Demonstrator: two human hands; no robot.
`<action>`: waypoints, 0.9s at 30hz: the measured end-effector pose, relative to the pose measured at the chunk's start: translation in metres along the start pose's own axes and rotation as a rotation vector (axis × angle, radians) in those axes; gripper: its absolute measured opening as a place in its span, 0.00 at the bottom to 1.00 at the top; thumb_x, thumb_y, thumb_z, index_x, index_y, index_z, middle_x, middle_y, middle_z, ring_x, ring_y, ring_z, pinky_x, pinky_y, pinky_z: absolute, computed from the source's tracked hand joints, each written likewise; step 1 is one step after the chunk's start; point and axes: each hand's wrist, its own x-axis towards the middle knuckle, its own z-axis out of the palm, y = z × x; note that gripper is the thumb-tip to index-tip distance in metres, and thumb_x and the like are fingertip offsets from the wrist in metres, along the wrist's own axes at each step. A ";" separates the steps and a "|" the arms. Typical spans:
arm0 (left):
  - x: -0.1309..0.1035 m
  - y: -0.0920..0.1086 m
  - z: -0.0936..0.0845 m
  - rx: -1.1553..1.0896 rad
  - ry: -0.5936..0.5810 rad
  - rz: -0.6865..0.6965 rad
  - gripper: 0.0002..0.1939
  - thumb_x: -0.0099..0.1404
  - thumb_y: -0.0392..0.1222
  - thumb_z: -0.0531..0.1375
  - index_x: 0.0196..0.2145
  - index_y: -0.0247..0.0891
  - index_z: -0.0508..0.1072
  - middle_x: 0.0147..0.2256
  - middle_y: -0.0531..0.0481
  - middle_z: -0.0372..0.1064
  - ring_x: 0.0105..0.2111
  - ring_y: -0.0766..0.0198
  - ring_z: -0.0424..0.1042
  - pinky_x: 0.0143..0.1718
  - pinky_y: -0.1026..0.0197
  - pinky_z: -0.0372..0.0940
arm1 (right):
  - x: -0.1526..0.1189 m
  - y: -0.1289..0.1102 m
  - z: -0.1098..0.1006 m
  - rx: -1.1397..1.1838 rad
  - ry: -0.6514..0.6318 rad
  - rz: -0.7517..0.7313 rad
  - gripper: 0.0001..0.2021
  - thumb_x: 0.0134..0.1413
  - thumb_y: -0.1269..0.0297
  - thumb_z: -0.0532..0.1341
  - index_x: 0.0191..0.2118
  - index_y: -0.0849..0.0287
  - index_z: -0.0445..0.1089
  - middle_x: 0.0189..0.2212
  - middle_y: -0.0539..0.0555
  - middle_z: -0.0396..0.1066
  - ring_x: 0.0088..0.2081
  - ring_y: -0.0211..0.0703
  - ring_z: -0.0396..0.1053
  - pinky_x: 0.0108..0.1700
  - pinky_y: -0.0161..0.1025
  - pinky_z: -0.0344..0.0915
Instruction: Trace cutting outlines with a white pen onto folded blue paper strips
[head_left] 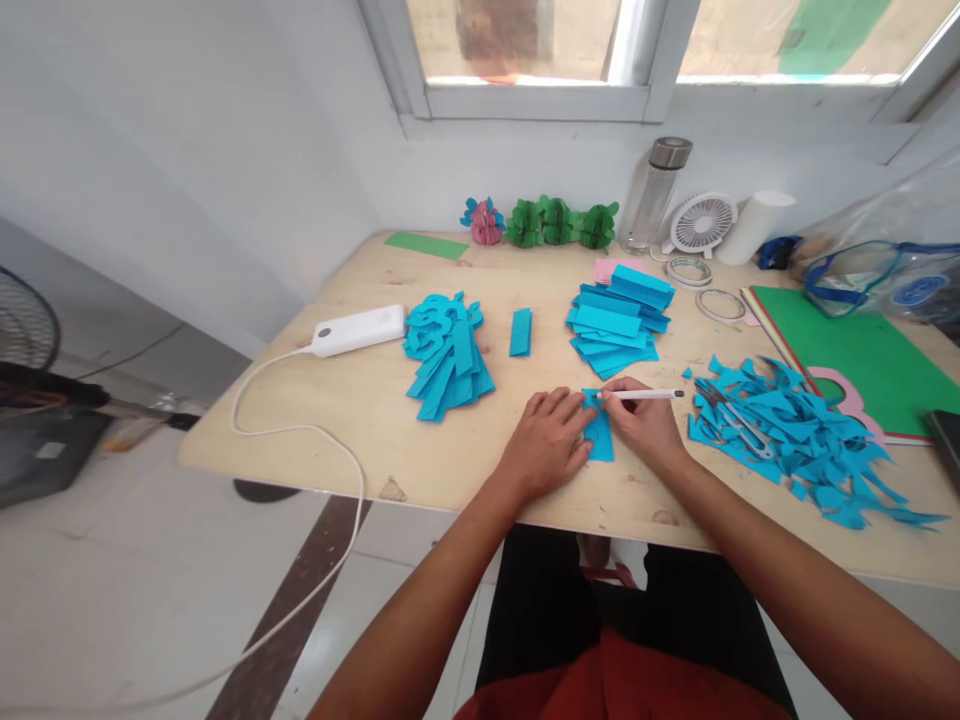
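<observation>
My right hand (642, 420) grips a white pen (651, 394), its tip at the top part of a blue paper piece (601, 442) near the table's front edge. Spread flat beside it, my left hand (549, 440) presses on the paper's left side and hides part of it. Beyond the hands lies a pile of folded blue paper strips (611, 322). A single blue strip (520, 332) rests left of that pile. Farther left is a heap of blue strips and cut-out shapes (448, 360).
Blue paper scraps (795, 435) with scissors (750, 425) lie right. A white power bank (360, 330) trails a cable over the left edge. Green paper figures (556, 222), a glass bottle (654, 205), a small fan (703, 223) and tape rolls (688, 271) stand behind. Green sheets (862, 345) lie right.
</observation>
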 end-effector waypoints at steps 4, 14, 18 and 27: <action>0.000 0.000 0.000 -0.005 0.000 -0.001 0.21 0.68 0.45 0.53 0.57 0.41 0.67 0.60 0.45 0.62 0.61 0.49 0.56 0.59 0.45 0.54 | -0.002 -0.001 0.000 -0.016 0.005 -0.001 0.09 0.52 0.58 0.58 0.31 0.57 0.72 0.26 0.52 0.75 0.26 0.42 0.69 0.30 0.37 0.63; -0.001 0.000 0.002 0.000 0.002 -0.005 0.22 0.67 0.45 0.54 0.58 0.42 0.66 0.60 0.46 0.61 0.61 0.50 0.56 0.59 0.46 0.55 | -0.010 0.001 -0.001 -0.030 0.026 -0.005 0.08 0.51 0.59 0.57 0.31 0.56 0.71 0.27 0.53 0.75 0.29 0.43 0.70 0.32 0.38 0.65; -0.001 0.001 0.001 0.006 0.003 -0.009 0.22 0.67 0.45 0.54 0.58 0.42 0.67 0.60 0.46 0.62 0.61 0.50 0.56 0.59 0.46 0.54 | -0.011 0.001 -0.001 -0.039 0.024 -0.012 0.09 0.52 0.59 0.57 0.31 0.56 0.72 0.28 0.53 0.75 0.29 0.43 0.70 0.32 0.38 0.65; -0.001 0.000 0.003 0.001 0.004 -0.008 0.22 0.68 0.45 0.54 0.58 0.42 0.66 0.61 0.46 0.61 0.61 0.50 0.56 0.60 0.46 0.54 | -0.014 0.000 -0.003 -0.067 0.009 -0.029 0.10 0.53 0.57 0.57 0.32 0.56 0.72 0.28 0.53 0.75 0.29 0.43 0.70 0.31 0.38 0.65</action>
